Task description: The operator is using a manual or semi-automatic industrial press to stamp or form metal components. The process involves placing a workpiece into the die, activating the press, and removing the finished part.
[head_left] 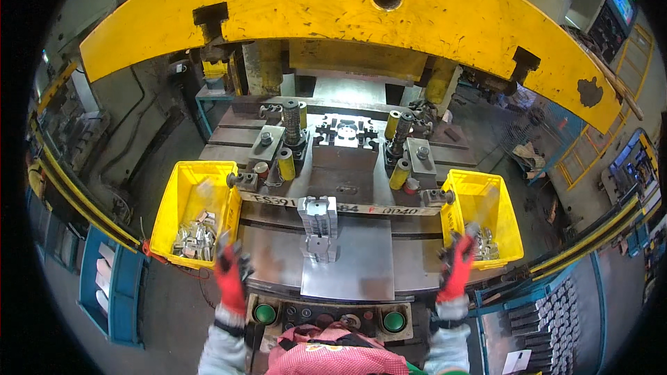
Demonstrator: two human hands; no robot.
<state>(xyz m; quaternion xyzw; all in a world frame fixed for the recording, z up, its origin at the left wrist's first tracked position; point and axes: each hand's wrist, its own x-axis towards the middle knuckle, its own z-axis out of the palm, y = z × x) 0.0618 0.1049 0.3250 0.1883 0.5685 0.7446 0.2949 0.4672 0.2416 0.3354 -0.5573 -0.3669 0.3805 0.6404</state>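
Note:
Both my hands wear red gloves with dark fingers, somewhat smeared by motion. My left hand [232, 274] is raised at the near right corner of the left yellow bin [162, 212], fingers apart and nothing seen in them. My right hand [455, 269] is held up beside the right yellow bin [513, 226], its fingers stretched out. Small metal parts [196, 239] lie in the left bin, and more metal parts [486, 244] in the right one. A blurred pale shape shows over each bin. Between my hands, stacked silvery metal pieces [319, 226] stand on a flat metal plate [358, 264].
Beyond the plate sits a press die [344, 173] with posts and yellow cylinders. A large yellow press beam [333, 0] arches overhead. Green buttons [394, 321] sit on a control panel near my body. A rack of metal parts [556, 316] stands at the lower right.

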